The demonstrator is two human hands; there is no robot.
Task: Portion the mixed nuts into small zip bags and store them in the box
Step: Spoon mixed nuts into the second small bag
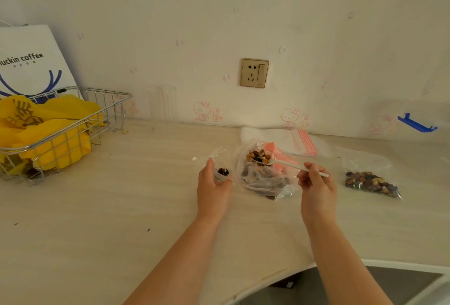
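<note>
Head view | step: filling a bag | my right hand (316,180) pinches white plastic spoon (289,164) heaped with nuts above big clear nut bag (265,178) | my left hand (213,182) grips small clear zip bag (222,170) just left of it | next: carry spoon left, tip into the mouth

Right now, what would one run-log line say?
left hand: holds small zip bag | right hand: holds spoon of nuts over big bag | filled bag: on table
</note>
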